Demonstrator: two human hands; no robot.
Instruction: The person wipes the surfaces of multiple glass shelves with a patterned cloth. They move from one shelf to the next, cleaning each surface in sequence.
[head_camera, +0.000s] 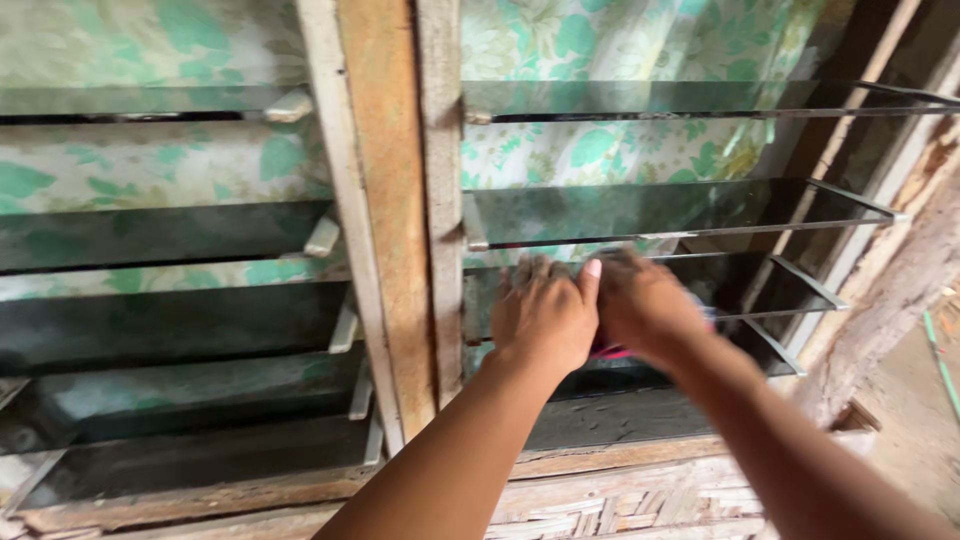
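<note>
Head view, left hand (543, 312) flat on glass slat (610, 295), right hand (645, 308) clutching pink cloth (610, 350).

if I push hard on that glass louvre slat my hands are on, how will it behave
The glass slat looks thin and is held only at its ends, so it is probably fragile and may crack. It likely pivots rather than stays put. The left hand lies flat on it; smooth glass may feel slippery.

Soft daylight filters in through the glass slats (620, 210), which carry dull grey reflections. The right hand (645, 305) is smeared by motion blur, and the lower slats sit in shadow.
</note>
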